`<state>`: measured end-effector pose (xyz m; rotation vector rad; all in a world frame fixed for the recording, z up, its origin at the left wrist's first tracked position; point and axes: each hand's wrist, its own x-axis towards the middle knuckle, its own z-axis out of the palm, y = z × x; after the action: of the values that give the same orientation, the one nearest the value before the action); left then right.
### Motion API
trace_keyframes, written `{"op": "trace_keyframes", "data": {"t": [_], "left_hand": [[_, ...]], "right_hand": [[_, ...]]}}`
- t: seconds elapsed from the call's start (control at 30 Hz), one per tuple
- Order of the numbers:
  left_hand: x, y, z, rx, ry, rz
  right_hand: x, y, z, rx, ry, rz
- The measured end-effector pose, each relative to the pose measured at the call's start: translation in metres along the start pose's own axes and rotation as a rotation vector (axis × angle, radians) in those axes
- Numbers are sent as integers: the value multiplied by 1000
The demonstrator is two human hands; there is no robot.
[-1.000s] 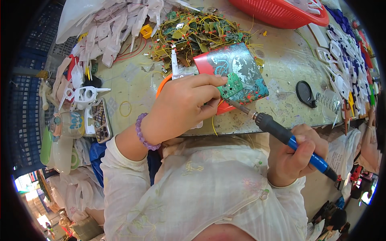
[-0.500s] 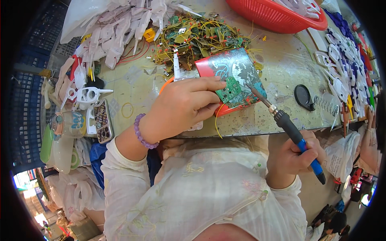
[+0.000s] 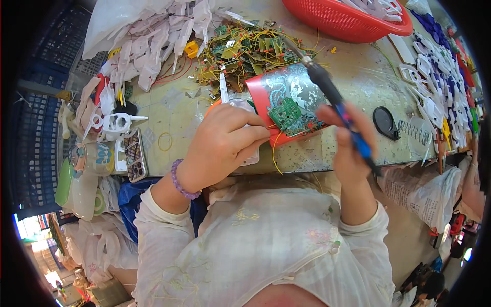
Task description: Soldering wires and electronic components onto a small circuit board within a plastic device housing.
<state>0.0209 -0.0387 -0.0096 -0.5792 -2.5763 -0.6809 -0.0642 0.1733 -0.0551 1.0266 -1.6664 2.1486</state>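
My right hand [image 3: 353, 138] is wrapped round the black and blue handle of a soldering iron [image 3: 327, 82]. Its metal tip reaches over the edge of a heap of green and tan circuit boards with yellow wires [image 3: 245, 51]. A green circuit board [image 3: 285, 113] lies on a red box with a silvery patterned top [image 3: 307, 84]. A yellow wire [image 3: 276, 148] hangs from that board's side. Just left of the board, my left hand [image 3: 222, 143] has its fingers pinched together; whether anything is between them is hidden. Beneath that hand, a whitish plastic piece [image 3: 250, 157] partly shows.
White plastic housings [image 3: 148, 38] are piled at the back left. A red basket [image 3: 348, 23] holds more white parts at the back right. On the right lie a black ring-shaped piece [image 3: 384, 123] and a coiled spring [image 3: 415, 134]. A phone [image 3: 135, 156] lies at left.
My left hand has let go of the green board and drawn back left, leaving it on the box. The soldering iron has swung up and left, its tip now farther back.
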Motion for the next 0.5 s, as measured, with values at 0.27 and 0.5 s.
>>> {"op": "trace_keyframes", "data": {"t": [0.27, 0.5], "left_hand": [[-4, 7, 7, -143, 125, -253], [5, 9, 2, -619, -4, -594]], "right_hand": [[25, 9, 14, -676, -406, -305], [28, 8, 21, -641, -374, -238]]}}
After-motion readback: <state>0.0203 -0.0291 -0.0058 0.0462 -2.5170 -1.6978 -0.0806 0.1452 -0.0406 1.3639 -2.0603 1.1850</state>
